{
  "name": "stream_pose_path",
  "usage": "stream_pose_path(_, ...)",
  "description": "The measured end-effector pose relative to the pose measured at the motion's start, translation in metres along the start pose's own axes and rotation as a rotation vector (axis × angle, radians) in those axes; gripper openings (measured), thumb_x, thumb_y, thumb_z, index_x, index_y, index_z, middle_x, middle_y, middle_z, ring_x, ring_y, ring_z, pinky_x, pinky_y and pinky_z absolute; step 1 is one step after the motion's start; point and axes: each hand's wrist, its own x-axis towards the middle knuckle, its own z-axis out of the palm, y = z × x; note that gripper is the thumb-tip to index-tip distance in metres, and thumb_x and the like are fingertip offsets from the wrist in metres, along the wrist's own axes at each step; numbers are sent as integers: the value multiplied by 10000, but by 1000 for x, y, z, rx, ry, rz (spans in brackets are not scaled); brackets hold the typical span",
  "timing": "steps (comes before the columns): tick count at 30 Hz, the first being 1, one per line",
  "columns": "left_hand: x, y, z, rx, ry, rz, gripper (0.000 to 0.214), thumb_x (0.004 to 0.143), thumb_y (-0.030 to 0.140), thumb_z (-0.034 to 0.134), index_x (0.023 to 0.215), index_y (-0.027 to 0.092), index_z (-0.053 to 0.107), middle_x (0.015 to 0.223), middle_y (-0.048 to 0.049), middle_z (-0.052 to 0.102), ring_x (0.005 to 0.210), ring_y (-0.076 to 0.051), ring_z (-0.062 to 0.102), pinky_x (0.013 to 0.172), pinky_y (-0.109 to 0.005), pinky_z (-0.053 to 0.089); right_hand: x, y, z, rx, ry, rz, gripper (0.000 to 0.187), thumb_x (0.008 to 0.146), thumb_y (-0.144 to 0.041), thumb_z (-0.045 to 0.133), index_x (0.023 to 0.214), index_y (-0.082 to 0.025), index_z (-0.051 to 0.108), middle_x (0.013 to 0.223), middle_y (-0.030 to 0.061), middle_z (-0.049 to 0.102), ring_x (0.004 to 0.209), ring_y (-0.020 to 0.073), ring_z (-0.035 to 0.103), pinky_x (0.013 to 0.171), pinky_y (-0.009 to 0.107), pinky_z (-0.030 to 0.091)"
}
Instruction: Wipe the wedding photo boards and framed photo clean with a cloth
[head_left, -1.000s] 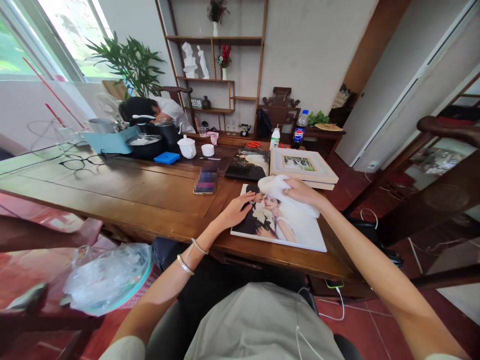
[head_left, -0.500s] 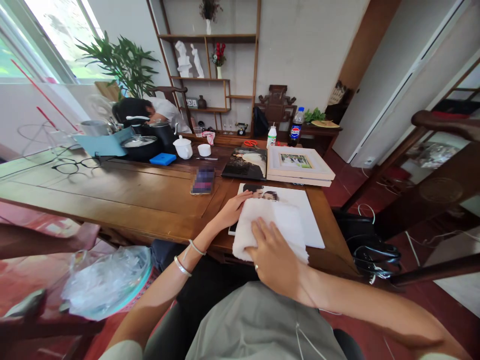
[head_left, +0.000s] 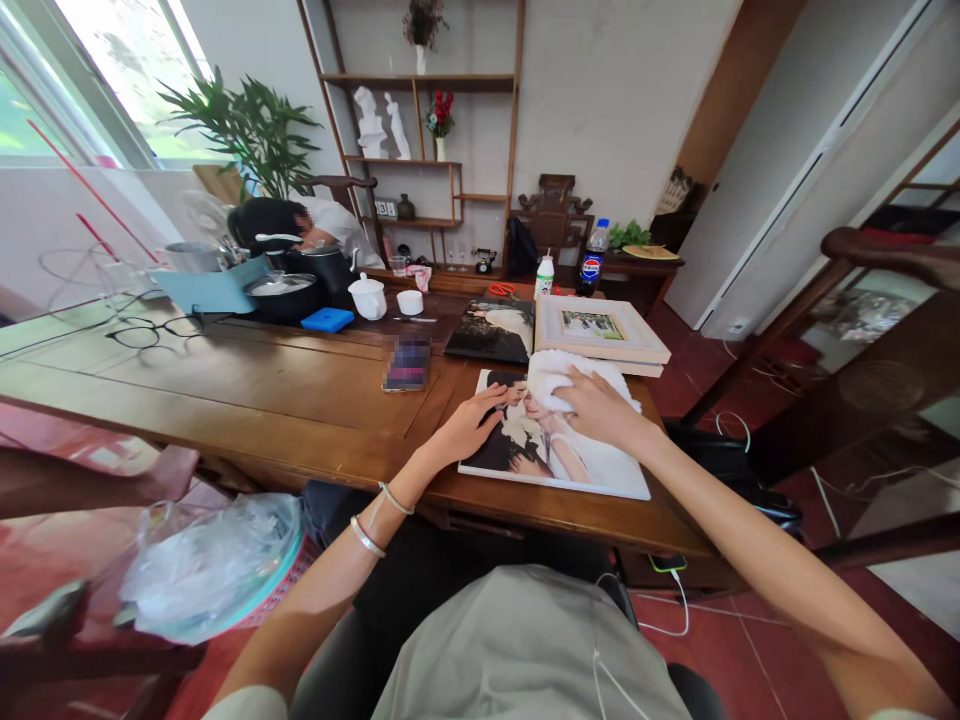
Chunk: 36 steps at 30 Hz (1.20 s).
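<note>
A large photo print [head_left: 570, 465] of a couple lies flat at the near right edge of the wooden table [head_left: 247, 385]. My left hand [head_left: 469, 425] rests with fingers stretched flat on the print's left edge, holding it down. My right hand [head_left: 604, 410] presses a white cloth [head_left: 551, 372] onto the far part of the print, fingers laid over the cloth.
Beyond the print lie a dark photo album [head_left: 493, 330] and a stack of framed pictures [head_left: 600, 335]. A phone [head_left: 407, 364] lies to the left, eyeglasses [head_left: 146, 330] farther left. A person [head_left: 296, 222] bends over pots at the table's far end. A plastic-lined bin [head_left: 214, 565] stands beside my left knee.
My right hand has slid the white cloth from the near edge of the print back to its far part. My left hand has stayed on the print's left edge.
</note>
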Motion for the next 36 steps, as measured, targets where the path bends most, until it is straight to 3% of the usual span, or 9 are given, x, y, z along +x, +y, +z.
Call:
stream_pose_path(3,0,-1,0,-9,0,-2,370,916,233,410,1246,144,553,1365,-114,509,1332,-228,386,1109,-431,319,10,-1,10,-63,24,-25,347,767,-29,480,1029,-157,669,1407,136,439,1246,335,430,960,484,394)
stream_pose_path(6,0,-2,0,-6,-2,3,365,917,243,414,1241,151,555,1369,-106,506,1332,-229,386,1105,-432,329,7,-17,17,-83,20,-36,376,746,-14,496,1036,-162,685,1454,120,382,1311,373,335,1019,528,328)
stream_pose_path(11,0,-2,-1,0,-8,4,358,914,220,408,1229,156,565,1369,-97,508,1333,-227,384,1113,-426,322,-31,-61,9,25,-29,-53,341,722,-83,543,1012,-157,706,1456,144,370,1331,408,282,1044,573,272)
stream_pose_path(15,-1,-2,-2,-38,-16,35,380,900,173,401,1249,181,551,1386,-79,492,1337,-225,377,1113,-430,322,-64,-85,7,120,18,-133,219,760,-190,570,922,-194,719,1449,129,384,1359,379,235,1067,586,228)
stream_pose_path(20,0,-2,-1,-17,-10,18,368,909,199,403,1243,162,554,1385,-95,490,1334,-223,382,1118,-425,310,-59,-61,15,165,22,-143,323,709,-170,606,1018,-196,698,1491,127,309,1395,360,128,1090,602,129)
stream_pose_path(24,0,-3,0,0,5,1,369,913,229,418,1253,167,546,1372,-95,505,1325,-226,396,1108,-431,323,-25,-19,17,117,30,-54,322,766,-159,555,1065,-188,670,1459,141,363,1372,370,214,1044,641,176)
stream_pose_path(28,-1,-3,1,-2,15,3,371,910,215,417,1254,183,551,1373,-87,504,1328,-221,394,1110,-435,317,1,11,17,99,47,-54,270,839,-162,483,1040,-147,663,1342,176,500,1354,335,278,1022,590,261)
stream_pose_path(31,-1,-3,1,3,7,0,374,910,215,416,1258,181,547,1373,-86,505,1325,-220,398,1109,-436,320,-1,10,17,86,34,-90,271,837,-145,477,1027,-138,670,1332,181,509,1343,327,304,1027,564,276)
stream_pose_path(36,0,-3,0,10,-8,-11,381,915,231,404,1252,130,549,1372,-123,499,1330,-229,390,1116,-425,311,-43,-31,8,142,-13,-181,350,755,-107,522,1045,-213,685,1447,105,395,1375,329,233,1072,580,213)
